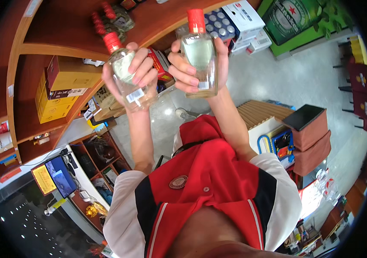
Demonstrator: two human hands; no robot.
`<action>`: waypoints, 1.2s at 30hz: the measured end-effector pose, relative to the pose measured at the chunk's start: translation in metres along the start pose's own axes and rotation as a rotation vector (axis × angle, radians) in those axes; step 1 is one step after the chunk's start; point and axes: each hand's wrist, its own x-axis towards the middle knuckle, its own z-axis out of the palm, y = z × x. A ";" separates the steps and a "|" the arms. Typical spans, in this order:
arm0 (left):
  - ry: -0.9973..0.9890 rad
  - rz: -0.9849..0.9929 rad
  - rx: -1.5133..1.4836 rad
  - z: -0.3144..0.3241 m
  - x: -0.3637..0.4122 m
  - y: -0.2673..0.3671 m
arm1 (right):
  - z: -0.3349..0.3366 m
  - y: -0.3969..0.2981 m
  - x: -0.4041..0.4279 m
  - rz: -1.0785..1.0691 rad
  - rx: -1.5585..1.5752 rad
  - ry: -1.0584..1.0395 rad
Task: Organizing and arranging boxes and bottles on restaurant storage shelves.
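Note:
Two clear glass liquor bottles with red caps are held up side by side before the wooden shelving. My left hand is wrapped around one bottle, which leans to the upper left and shows a white label with a barcode sticker. Around the other bottle, nearly upright in the picture, close the fingers of my right hand; a barcode sticker sits low on this bottle. The two bottles are apart. Past my left hand, red-capped bottles stand on a shelf, somewhat blurred.
Wooden shelving runs along the upper left, holding yellow boxes. Packed cans and white cartons lie beyond my right hand. A monitor is at lower left. Right of me are a corrugated box and brown covered items.

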 end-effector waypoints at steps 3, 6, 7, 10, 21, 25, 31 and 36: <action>-0.152 0.055 0.236 0.039 0.001 0.031 | -0.013 0.010 0.001 0.024 0.025 0.085; -0.274 0.197 0.622 0.107 0.013 0.064 | -0.021 0.013 -0.008 0.032 0.032 0.086; -0.313 0.237 0.673 0.135 0.016 0.076 | -0.023 0.016 -0.008 0.040 0.047 0.094; -0.101 0.548 1.080 0.206 0.039 0.120 | -0.025 0.027 -0.012 0.061 0.073 0.158; 0.457 0.554 1.720 0.211 0.245 0.348 | -0.021 0.038 0.011 0.113 0.004 0.179; 0.547 0.596 2.035 0.190 0.295 0.352 | -0.017 0.033 0.009 0.070 -0.040 0.208; 0.608 0.853 2.402 0.171 0.338 0.373 | -0.010 0.024 0.001 0.019 -0.095 0.238; 0.635 0.761 2.436 0.149 0.360 0.357 | -0.008 0.015 -0.009 -0.062 -0.123 0.283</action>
